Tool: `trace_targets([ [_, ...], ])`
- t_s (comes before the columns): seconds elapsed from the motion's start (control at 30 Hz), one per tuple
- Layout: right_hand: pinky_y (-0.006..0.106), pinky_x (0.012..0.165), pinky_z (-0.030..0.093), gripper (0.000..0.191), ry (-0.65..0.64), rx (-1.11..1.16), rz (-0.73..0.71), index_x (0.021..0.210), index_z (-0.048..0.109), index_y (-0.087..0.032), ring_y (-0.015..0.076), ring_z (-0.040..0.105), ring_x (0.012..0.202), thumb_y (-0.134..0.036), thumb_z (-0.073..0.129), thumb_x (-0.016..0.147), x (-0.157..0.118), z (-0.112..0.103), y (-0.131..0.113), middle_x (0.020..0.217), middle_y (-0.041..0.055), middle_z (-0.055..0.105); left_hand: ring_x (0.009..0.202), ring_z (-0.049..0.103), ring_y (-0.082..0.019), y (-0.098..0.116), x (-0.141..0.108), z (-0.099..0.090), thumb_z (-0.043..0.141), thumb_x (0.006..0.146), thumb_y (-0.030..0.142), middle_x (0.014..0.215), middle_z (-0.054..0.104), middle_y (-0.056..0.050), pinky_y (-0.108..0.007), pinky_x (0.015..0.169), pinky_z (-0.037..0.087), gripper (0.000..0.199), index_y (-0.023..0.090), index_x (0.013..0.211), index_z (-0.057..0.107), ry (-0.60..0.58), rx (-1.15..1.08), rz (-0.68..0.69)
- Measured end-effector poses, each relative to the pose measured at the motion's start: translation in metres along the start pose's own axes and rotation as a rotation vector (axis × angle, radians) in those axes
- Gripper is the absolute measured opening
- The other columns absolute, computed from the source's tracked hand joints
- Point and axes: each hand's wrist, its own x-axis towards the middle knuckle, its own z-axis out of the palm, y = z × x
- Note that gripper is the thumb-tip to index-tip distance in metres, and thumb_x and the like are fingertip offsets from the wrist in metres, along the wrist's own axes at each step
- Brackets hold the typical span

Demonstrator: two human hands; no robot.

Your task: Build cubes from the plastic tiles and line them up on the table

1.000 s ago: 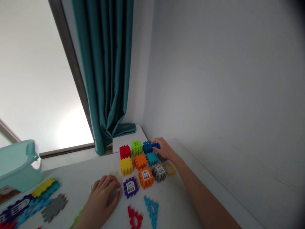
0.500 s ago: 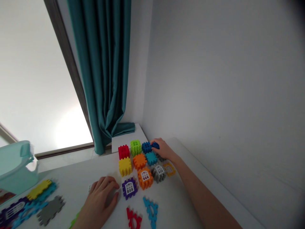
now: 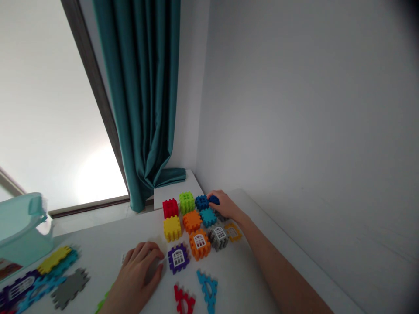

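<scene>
A grid of hollow plastic waffle-block cubes stands on the white table (image 3: 229, 270), among them a red cube (image 3: 170, 208), a lime cube (image 3: 187, 203), a blue cube (image 3: 201, 202) and an orange window cube (image 3: 199, 244). My right hand (image 3: 225, 206) reaches over the far end, its fingers curled on a dark blue block piece (image 3: 214, 200) beside the blue cube. My left hand (image 3: 139, 274) is cupped over a pale piece (image 3: 152, 270), mostly hidden, next to a purple window panel (image 3: 178, 258).
Flat interlocking panels in yellow, grey and purple (image 3: 70, 288) lie at the left. A pale teal plastic tub (image 3: 19, 231) stands at the far left edge. A white wall (image 3: 294, 109) bounds the right side, and a teal curtain (image 3: 140, 96) hangs behind the table.
The view has shifted slightly, so the table and blocks sit a little further left. Neither hand has visibly moved relative to the blocks.
</scene>
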Motion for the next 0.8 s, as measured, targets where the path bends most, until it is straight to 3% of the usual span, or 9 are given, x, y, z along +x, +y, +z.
trace_targets([
  [0.8,0.043,0.1,0.044,0.022,-0.02,0.013,-0.008,0.098,0.067,-0.024,0.025,0.061,0.108,-0.014,0.065,0.079,0.002,0.0014,0.0027,0.108,0.0032,0.072,0.101,0.062,-0.027,0.0017,0.0006,-0.0015,0.051,0.091,0.027,0.107,0.068,-0.005,-0.041,0.086,0.051,0.014,0.028,0.097,0.064,-0.016,-0.001,-0.003],
])
